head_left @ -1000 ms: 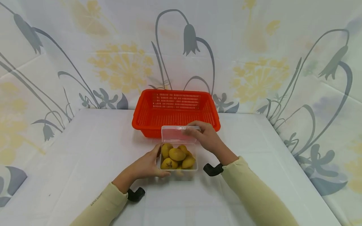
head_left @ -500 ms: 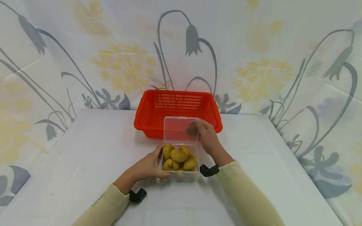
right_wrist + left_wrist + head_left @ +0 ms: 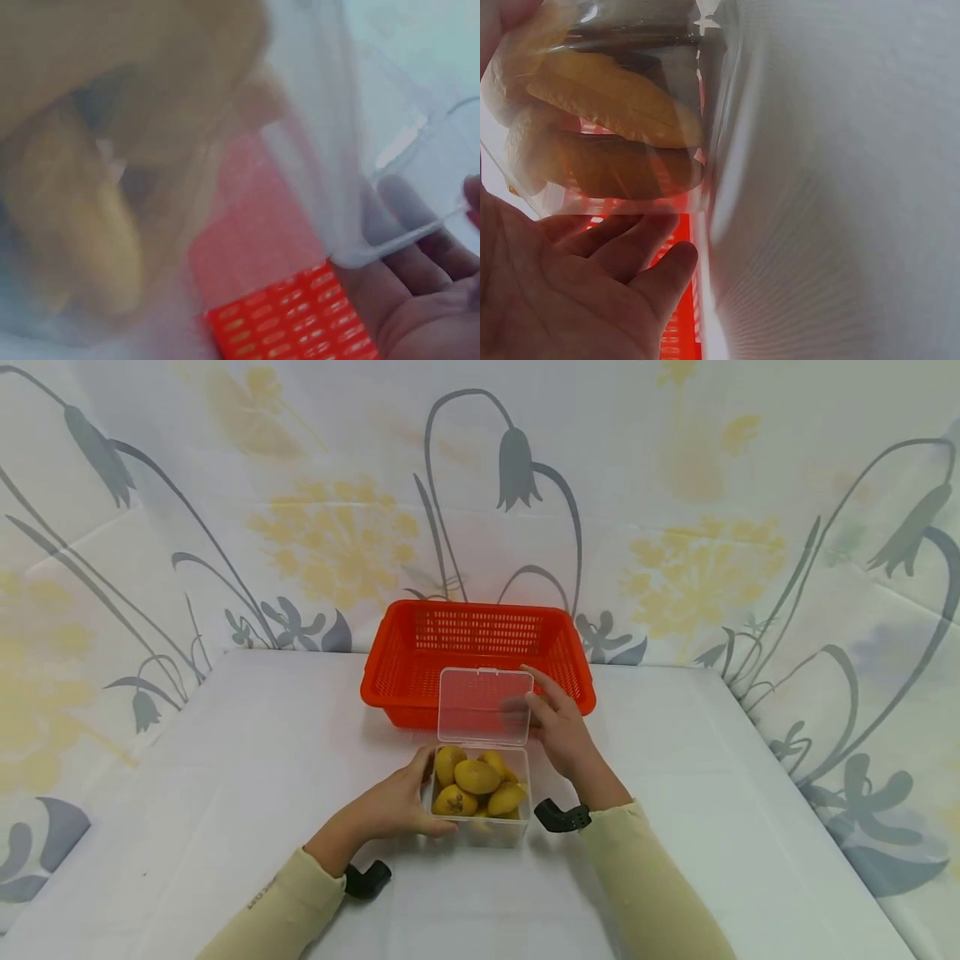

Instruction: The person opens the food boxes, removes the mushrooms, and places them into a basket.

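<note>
A clear plastic box (image 3: 491,835) filled with several yellow, lemon-like fruits (image 3: 477,777) sits on the white table in front of a red basket. Its hinged lid (image 3: 480,706) stands raised at the back, overlapping the basket's front in the head view. My left hand (image 3: 390,802) grips the box's left side, thumb at the front corner and fingers round the back. At the lid's right edge, my right hand (image 3: 558,735) holds it, with fingers showing through the plastic behind and the thumb at the edge. In the right wrist view, the lid's rim crosses the fingers (image 3: 420,262).
The red perforated basket (image 3: 378,693) stands right behind the box, near the flowered backdrop (image 3: 675,460). White cloth covers the table (image 3: 720,827). A black wrist mount (image 3: 562,817) sits on each wrist, close to the box.
The lid has swung back from partly raised to upright, moved by my right hand. That hand's index finger has since spread up along the lid's corner. My left hand keeps its grip.
</note>
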Available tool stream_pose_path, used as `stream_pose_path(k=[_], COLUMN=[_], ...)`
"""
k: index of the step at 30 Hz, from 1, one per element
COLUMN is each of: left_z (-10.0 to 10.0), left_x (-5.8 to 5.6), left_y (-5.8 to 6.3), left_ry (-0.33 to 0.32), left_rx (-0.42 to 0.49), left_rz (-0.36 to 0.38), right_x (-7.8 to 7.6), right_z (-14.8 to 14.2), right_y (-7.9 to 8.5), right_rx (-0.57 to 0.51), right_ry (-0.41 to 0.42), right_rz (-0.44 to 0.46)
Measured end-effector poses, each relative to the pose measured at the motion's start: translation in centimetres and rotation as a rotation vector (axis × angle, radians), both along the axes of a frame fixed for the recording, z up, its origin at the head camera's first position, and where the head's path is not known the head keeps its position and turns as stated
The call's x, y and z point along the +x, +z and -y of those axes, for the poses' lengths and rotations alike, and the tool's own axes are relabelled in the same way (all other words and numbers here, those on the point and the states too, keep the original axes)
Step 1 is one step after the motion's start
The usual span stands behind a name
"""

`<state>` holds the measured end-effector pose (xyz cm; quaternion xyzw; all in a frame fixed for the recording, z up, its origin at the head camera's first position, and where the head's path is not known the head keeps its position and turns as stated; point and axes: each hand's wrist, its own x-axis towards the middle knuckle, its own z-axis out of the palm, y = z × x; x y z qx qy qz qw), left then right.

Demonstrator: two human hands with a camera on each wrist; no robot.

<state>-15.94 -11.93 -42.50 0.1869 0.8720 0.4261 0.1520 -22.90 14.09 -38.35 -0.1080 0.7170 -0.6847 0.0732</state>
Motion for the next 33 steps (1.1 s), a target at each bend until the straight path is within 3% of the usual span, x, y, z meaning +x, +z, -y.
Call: stream_pose_path(k=[8,17,25,33], left_z=[-0.1,0.1,0.2,0.4], left_x=[0.1,0.1,-0.2,-0.3], left_y=[0.1,0.0,0.0,-0.1], left_ry=[0.015,0.032,0.036,0.043], left_rx=[-0.010,-0.022,-0.013,0.003], left_rz=[0.026,0.033,0.015,0.021], right_x=[-0.1,-0.2,0.1,0.9], right_z=[-0.2,0.0,0.3,0.3], right_y=[-1.1,-1.6,-1.1,0.1], right_rx=[0.098,0.127,0.178,0.334], right_ry=[-0.050,-0.040,-0.046,-0.062], right_rz=[-0.102,-0.102,-0.103,-0.184])
